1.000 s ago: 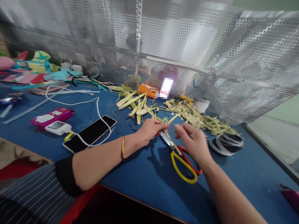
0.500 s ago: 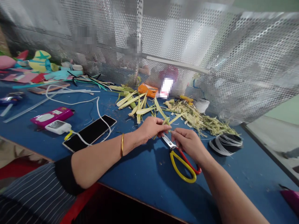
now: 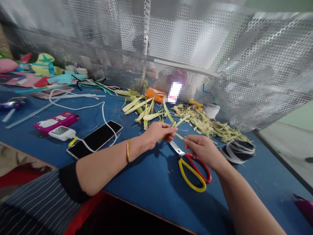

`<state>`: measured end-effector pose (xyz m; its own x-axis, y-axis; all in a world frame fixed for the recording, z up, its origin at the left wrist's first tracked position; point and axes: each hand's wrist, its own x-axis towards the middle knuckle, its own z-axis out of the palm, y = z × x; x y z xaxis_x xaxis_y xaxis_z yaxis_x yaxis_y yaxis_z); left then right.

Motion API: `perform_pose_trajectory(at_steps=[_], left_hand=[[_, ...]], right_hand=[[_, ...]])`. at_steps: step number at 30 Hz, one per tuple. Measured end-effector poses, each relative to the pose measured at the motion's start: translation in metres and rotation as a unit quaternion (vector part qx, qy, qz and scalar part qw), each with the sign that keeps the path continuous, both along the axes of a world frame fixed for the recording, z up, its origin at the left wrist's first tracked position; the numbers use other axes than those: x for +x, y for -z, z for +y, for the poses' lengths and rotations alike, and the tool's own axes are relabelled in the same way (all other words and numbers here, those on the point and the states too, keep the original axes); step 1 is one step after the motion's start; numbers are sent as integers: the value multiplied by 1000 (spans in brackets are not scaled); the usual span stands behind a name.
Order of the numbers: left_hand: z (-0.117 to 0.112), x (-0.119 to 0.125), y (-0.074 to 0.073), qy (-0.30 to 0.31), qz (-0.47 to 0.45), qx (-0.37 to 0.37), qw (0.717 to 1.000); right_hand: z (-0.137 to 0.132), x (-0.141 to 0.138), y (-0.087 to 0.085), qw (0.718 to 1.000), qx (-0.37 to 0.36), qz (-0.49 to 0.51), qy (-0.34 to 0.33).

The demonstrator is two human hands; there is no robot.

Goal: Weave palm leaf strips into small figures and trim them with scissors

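Note:
My left hand [image 3: 161, 133] pinches a small bunch of pale green leaf strips [image 3: 168, 113], which look like corn husk; their ends stick up and out past the thumb. One narrow strip runs from that pinch to my right hand [image 3: 199, 146], whose closed fingertips hold its other end. Below both hands, scissors [image 3: 181, 152] with one yellow and one red handle lie on the blue table [image 3: 146, 192], blades pointing toward the left hand. The blade tips are hidden under the left hand. Beyond the hands lies a loose pile of longer leaf strips [image 3: 133, 106].
Shredded scraps [image 3: 207, 124] are heaped at the back right, near a black spool wound with white ribbon [image 3: 237, 151]. To the left lie a black phone [image 3: 94, 140], a magenta power bank [image 3: 56, 123] and a white cable [image 3: 80, 107]. A perforated metal screen [image 3: 183, 39] stands behind.
My right hand has moved right and slightly down, away from the left hand. The strip between them now shows longer, and more of the red scissor handle is uncovered.

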<state>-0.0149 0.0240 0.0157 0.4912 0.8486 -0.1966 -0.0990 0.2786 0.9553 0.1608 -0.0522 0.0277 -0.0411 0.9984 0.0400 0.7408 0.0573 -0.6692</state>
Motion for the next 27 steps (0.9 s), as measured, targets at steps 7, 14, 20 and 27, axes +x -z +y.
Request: perform_pose_trajectory(at_steps=[7,14,20,27], left_hand=[[2,-2,2,53,-85,-71,992],[-2,1,2,24,-79,-69,994],[-6,3,4,21,-63,-41,997],[-8,3,0,-14,-51,-13,999]], right_hand=[[-2,-10,10,880,354,-311,68],[-4,-30,14,822,371,-404,-152],[-1,-29,21,825,415,-351,-154],[-7,-33,21,832,450,-257,-198]])
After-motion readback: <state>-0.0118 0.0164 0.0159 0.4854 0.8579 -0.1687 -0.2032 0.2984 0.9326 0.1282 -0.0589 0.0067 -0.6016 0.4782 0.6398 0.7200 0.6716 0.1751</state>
